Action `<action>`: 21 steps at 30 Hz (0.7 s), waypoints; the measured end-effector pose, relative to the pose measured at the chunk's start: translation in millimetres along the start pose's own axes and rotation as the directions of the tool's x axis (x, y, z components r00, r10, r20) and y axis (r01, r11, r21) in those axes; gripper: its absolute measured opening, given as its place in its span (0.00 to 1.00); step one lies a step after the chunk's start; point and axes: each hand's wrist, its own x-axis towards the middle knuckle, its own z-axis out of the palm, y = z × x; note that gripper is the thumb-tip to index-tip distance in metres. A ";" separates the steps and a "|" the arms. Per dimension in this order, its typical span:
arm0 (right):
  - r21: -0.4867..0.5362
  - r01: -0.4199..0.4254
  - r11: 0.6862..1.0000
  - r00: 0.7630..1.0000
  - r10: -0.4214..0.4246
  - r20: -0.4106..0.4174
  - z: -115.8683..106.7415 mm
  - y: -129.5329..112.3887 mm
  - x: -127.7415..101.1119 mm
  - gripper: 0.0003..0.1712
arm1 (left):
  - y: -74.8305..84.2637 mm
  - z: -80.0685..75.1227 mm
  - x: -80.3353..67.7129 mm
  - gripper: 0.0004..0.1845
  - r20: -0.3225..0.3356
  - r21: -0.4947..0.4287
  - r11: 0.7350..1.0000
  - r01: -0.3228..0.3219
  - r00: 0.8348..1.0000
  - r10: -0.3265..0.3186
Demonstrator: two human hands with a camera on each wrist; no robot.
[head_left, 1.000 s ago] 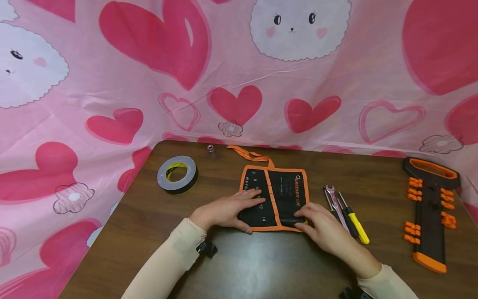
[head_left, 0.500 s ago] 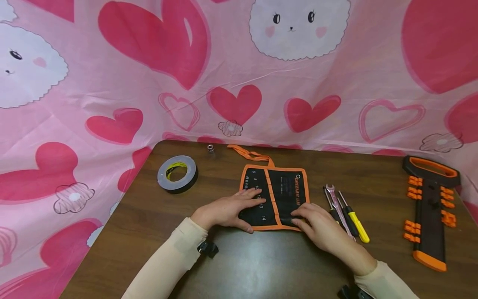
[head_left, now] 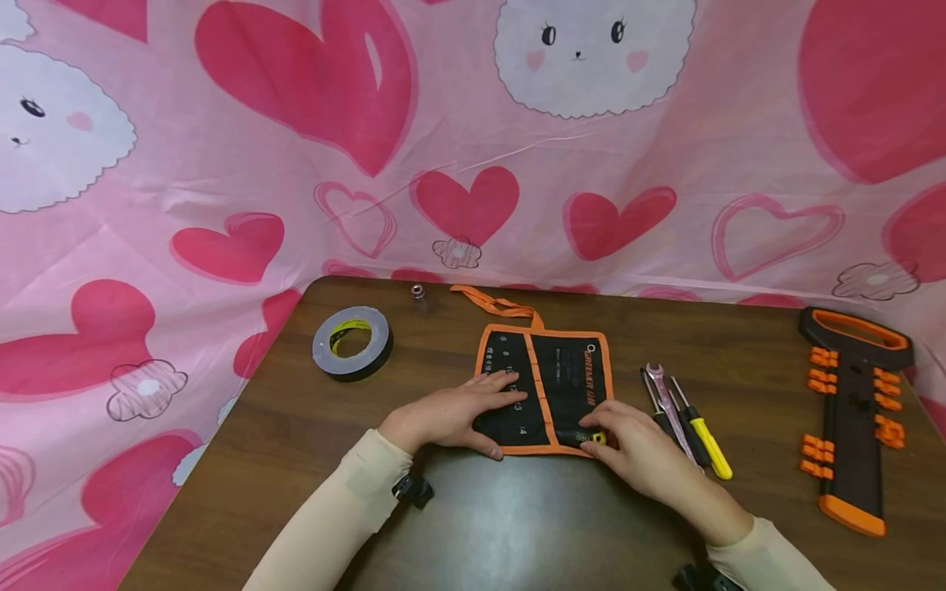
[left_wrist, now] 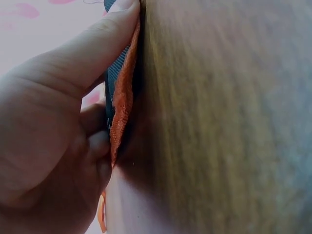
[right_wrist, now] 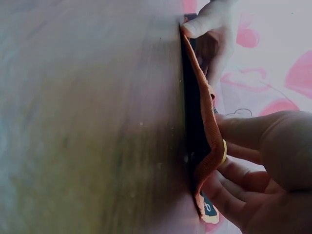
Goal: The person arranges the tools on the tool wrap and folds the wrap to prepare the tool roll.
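Head view: since a second ago the right hand (head_left: 641, 453) has crept onto the pouch (head_left: 547, 390), now pinching its near hem at a yellow tip; the left hand (head_left: 451, 414) lies flat, pressing it.

Left wrist: thumb on frayed orange binding.

Right wrist: limp fabric on the smooth counter (right_wrist: 97, 122) might slide.

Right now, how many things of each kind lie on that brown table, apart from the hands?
Black-and-orange fabric tool pouch: 1
Grey tape roll: 1
Slim hand tools beside pouch, including yellow-handled screwdriver and silver wrench: 3
Orange-and-black plastic tool rack: 1
Small metal socket: 1
Total: 7
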 end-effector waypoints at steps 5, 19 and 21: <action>-0.015 0.019 1.000 1.000 -0.019 -0.006 1.6 -1.0 -0.2 0.12 | 1.5 0.0 0.1 0.49 0.005 -0.006 1.000 0.003 1.000 -0.003; -0.053 0.004 0.999 1.000 -0.004 -0.010 4.0 -1.9 1.4 0.11 | 3.9 0.4 0.3 0.49 0.002 -0.009 1.000 0.018 1.000 -0.018; -0.049 0.002 0.999 1.000 -0.003 -0.007 4.0 -1.1 1.3 0.11 | 4.4 0.3 0.2 0.49 0.002 -0.011 1.000 0.018 1.000 -0.018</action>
